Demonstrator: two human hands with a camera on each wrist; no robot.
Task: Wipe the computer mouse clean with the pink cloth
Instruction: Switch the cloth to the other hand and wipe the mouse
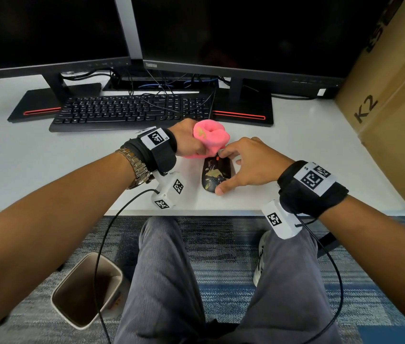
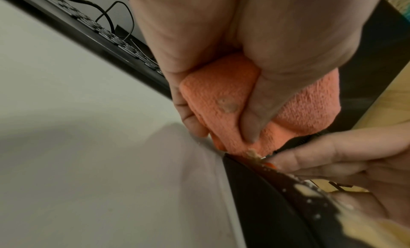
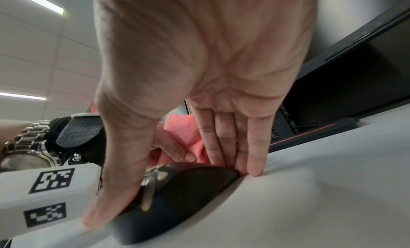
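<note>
A black computer mouse (image 1: pixel 217 175) smeared with yellowish residue lies on the white desk (image 1: pixel 47 170) near its front edge. My right hand (image 1: pixel 223 172) holds it in place, thumb at the rear left and fingers along the front right side. My left hand (image 1: pixel 197 147) grips the bunched pink cloth (image 1: pixel 211 140), whose lower end touches the mouse's front by the red scroll wheel. In the left wrist view the cloth (image 2: pixel 221 107) carries a small stain and meets the mouse (image 2: pixel 266 190). The right wrist view shows the mouse (image 3: pixel 188 190) under my palm, with the cloth (image 3: pixel 184 129) behind it.
A black keyboard (image 1: pixel 132 111) lies just beyond my hands, with two monitors on stands and loose cables behind it. A large cardboard box (image 1: pixel 390 115) stands at the right. A waste bin (image 1: pixel 87 289) sits on the floor below the desk edge.
</note>
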